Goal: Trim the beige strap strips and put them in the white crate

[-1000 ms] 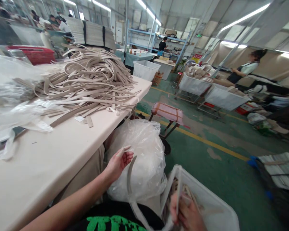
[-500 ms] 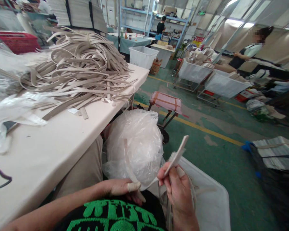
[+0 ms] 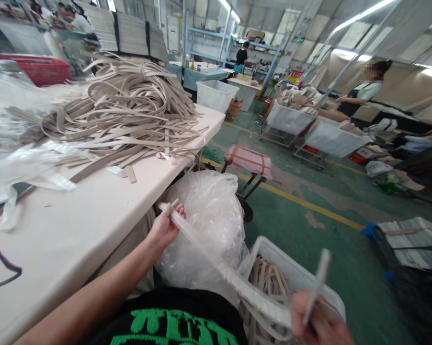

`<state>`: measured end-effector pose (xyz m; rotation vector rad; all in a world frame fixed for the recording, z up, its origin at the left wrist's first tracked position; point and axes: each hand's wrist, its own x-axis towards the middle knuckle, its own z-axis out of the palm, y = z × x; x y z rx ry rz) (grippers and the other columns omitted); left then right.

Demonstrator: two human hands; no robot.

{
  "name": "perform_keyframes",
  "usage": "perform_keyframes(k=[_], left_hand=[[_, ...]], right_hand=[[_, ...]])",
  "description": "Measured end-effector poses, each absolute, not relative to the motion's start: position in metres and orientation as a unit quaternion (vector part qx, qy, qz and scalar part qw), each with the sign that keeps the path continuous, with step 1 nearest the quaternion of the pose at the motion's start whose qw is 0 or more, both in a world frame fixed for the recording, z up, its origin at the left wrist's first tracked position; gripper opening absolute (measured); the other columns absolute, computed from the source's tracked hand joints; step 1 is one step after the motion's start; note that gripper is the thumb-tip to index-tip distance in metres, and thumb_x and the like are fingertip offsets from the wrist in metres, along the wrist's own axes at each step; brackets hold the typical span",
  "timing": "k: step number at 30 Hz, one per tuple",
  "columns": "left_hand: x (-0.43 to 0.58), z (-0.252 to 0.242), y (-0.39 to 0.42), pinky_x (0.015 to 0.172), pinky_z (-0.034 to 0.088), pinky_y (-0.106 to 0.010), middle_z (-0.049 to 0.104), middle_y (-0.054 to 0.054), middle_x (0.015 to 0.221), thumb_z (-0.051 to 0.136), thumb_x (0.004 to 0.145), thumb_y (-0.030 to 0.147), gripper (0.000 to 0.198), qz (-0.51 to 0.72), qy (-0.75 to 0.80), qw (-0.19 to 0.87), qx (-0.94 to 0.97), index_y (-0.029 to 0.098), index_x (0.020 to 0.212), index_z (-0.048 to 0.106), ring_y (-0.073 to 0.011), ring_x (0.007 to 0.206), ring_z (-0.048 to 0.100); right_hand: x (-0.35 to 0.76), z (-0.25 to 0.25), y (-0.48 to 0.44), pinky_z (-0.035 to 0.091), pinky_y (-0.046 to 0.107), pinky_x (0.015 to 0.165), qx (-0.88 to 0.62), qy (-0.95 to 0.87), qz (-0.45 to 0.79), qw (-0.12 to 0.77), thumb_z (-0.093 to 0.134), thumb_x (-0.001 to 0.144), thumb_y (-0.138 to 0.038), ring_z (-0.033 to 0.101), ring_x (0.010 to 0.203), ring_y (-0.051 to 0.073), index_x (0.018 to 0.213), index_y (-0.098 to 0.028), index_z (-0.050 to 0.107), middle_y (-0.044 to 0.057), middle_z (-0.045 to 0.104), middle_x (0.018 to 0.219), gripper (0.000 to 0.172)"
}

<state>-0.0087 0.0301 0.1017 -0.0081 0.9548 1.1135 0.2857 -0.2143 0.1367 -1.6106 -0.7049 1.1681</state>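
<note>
Beige strip [image 3: 209, 253] is held taut between hands kept well apart: one end is pinched by the left hand [image 3: 164, 227] beside the plastic bag [image 3: 212, 211], the other clamped by the right hand [image 3: 318, 328] over the white bin [image 3: 295, 268].

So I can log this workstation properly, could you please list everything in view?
Long flat strip: one, pale beige, stretched between both hands.
Pile of loose strips: many, beige, on the table.
Long table: one, cream, left.
Clear plastic bag: one, transparent, beside the table.
Plastic bin: one, white, lower right, holding strips.
Padded stool: one, pink, on green floor.
Cart bins: two, white, beyond stool.
Co-workers: several, far background.
Left hand: one, bare, gripping strip's end.
Right hand: one, bare, bottom right, gripping strip.
</note>
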Motion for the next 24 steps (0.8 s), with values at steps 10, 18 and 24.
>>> perform_keyframes(k=[10,18,24], left_hand=[[0.002,0.102,-0.043,0.067,0.051,-0.031,0.069,-0.01,0.102,0.067,0.084,0.046,0.058,0.35,0.346,0.798,0.347,0.022,0.135,0.053,-0.0214,0.08,0.066],[0.008,0.09,-0.046,0.054,0.044,-0.025,0.058,-0.001,0.058,0.05,0.087,0.065,0.054,0.229,0.284,0.746,0.557,0.013,0.091,0.066,-0.0145,0.053,0.054],[0.009,0.099,-0.035,0.08,0.049,-0.033,0.067,-0.005,0.078,0.051,0.086,0.062,0.052,0.262,0.341,0.678,0.596,0.015,0.096,0.07,-0.0215,0.079,0.061]], right_hand=[[0.149,0.094,-0.107,0.03,0.018,0.036,-0.549,-0.365,0.566,0.496,0.052,0.088,-0.066,0.04,0.036,0.005,0.082,-0.017,0.056,0.001,0.066,0.063,0.05],[0.128,0.073,-0.096,0.028,0.019,0.032,-0.568,-0.365,0.526,0.517,0.047,0.083,-0.076,0.034,0.031,0.007,0.078,-0.019,0.05,-0.009,0.042,0.042,0.058],[0.149,0.079,-0.105,0.045,0.022,0.047,-0.622,-0.456,0.423,0.475,0.047,0.093,-0.061,0.055,0.054,0.013,0.084,-0.017,0.064,0.002,0.062,0.068,0.048]])
